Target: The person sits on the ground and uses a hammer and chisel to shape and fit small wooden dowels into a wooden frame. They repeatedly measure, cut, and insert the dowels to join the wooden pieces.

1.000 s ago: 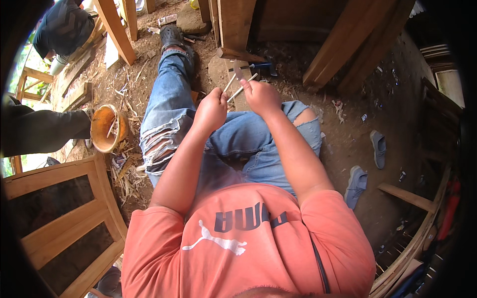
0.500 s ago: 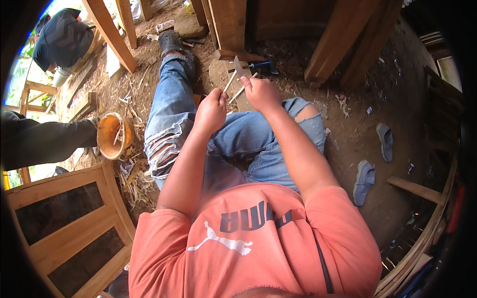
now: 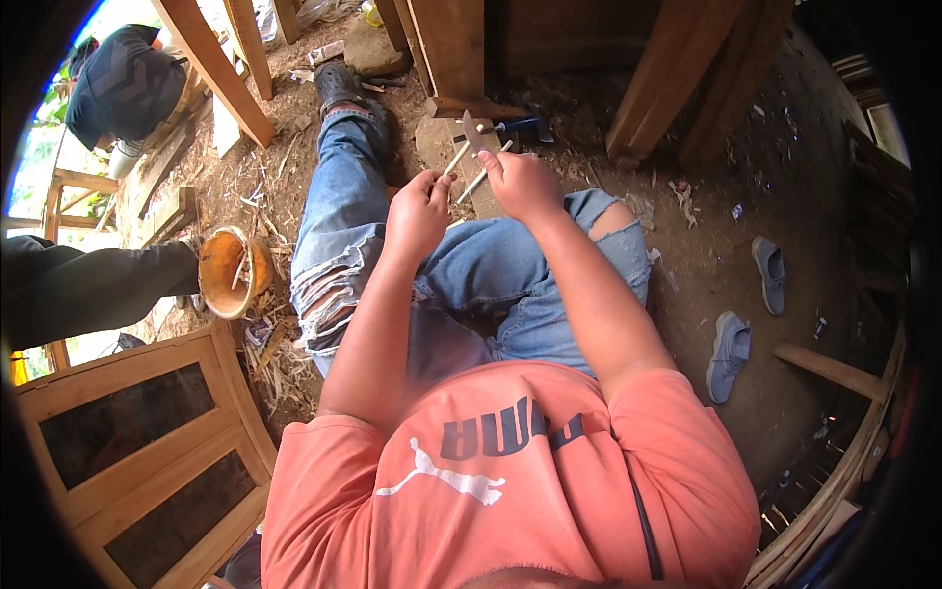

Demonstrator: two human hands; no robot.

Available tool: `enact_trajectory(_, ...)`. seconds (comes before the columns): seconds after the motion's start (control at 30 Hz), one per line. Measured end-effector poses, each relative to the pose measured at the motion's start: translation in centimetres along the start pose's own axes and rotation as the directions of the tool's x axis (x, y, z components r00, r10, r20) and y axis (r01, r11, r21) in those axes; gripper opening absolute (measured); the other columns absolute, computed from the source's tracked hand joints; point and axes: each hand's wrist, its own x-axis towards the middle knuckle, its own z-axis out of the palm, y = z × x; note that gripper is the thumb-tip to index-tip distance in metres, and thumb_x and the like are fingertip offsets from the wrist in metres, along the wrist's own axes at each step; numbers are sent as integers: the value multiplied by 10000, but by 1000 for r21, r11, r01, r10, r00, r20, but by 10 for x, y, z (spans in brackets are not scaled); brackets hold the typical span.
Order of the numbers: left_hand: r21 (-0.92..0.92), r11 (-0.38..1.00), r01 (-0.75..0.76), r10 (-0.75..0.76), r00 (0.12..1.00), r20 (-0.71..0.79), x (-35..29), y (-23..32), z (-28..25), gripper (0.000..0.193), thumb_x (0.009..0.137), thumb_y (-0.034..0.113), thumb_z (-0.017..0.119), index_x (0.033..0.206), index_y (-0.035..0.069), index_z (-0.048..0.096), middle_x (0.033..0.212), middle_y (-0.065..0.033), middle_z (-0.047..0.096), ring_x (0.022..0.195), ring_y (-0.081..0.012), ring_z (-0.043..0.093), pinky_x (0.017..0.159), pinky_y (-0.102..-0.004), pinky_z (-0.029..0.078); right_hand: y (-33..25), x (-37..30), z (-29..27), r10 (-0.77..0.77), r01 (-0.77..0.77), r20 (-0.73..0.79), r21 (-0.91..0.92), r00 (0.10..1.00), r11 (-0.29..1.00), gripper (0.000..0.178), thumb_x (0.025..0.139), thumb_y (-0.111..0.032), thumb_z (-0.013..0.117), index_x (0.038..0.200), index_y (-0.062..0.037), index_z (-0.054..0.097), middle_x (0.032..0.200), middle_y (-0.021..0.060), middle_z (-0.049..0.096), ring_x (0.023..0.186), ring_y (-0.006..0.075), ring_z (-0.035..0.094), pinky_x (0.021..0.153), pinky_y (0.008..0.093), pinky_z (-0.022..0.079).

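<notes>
My left hand [image 3: 419, 213] is closed around a thin pale wooden stick [image 3: 456, 157], whose end points up and away from me. Just to its right, my right hand [image 3: 527, 187] grips a knife, with the blade [image 3: 472, 132] pointing away beside the stick. The knife's handle is hidden in my fist. A second pale stick [image 3: 473, 186] slants below the blade, over a wooden board [image 3: 488, 204]; whether it rests there or is held, I cannot tell. Beyond my right hand lies a hammer [image 3: 525, 127] with a dark handle.
A yellowish bucket [image 3: 228, 273] with a stick inside stands at left, near another person's dark-clothed leg [image 3: 88, 285]. A wooden panelled frame [image 3: 157, 432] leans at lower left. Wooden posts [image 3: 677, 79] rise ahead. Two blue-grey shoes [image 3: 728, 355] lie at right; shavings litter the ground.
The whole view has shifted slightly. My hands keep nearly the same pose, with the left fingers drawn a little closer to the knife.
</notes>
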Motion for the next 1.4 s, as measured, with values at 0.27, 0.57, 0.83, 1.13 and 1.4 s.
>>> enact_trajectory(0.27, 65, 997, -46, 48, 998, -33, -3, 3, 0, 335, 1113, 314, 553, 1174, 48, 748, 916, -232, 734, 881, -419, 720, 787, -475, 542, -1, -3, -3, -12, 11, 25, 17, 1000, 1000, 565, 1098, -547, 496, 858, -93, 733, 831, 194, 731, 817, 458, 704, 700, 573, 540)
enact_trajectory(0.57, 197, 968, -153, 185, 970, -157, -4, -5, 8, 294, 1108, 282, 546, 1159, 4, 628, 958, -287, 732, 932, -492, 705, 808, -554, 542, -7, -1, -12, -56, 55, 51, 27, 997, 998, 565, 1093, -542, 513, 840, -84, 727, 832, 216, 723, 815, 462, 703, 711, 585, 538)
enact_trajectory(0.83, 326, 934, -148, 208, 965, -158, -9, 4, 6, 243, 1103, 276, 549, 1099, 34, 570, 914, -267, 732, 902, -491, 706, 774, -580, 533, -8, -5, -5, -89, 91, 60, -30, 994, 995, 591, 1100, -551, 475, 867, -87, 756, 826, 206, 740, 817, 450, 726, 709, 580, 560)
enact_trajectory(1.13, 344, 918, -197, 256, 957, -133, -10, -2, 9, 219, 1094, 263, 560, 1113, 45, 582, 906, -269, 734, 886, -495, 707, 767, -585, 533, 0, -10, 6, -253, 253, 52, 5, 966, 967, 629, 1098, -565, 483, 814, -58, 723, 825, 219, 730, 799, 464, 712, 691, 576, 544)
enact_trajectory(1.4, 353, 926, -132, 185, 975, -122, -11, 1, 6, 212, 1096, 259, 556, 1119, 52, 595, 911, -274, 736, 898, -498, 709, 775, -582, 537, 2, -3, 3, -89, 91, 87, -18, 992, 996, 604, 1099, -569, 466, 891, -84, 761, 871, 213, 749, 858, 450, 728, 734, 572, 562)
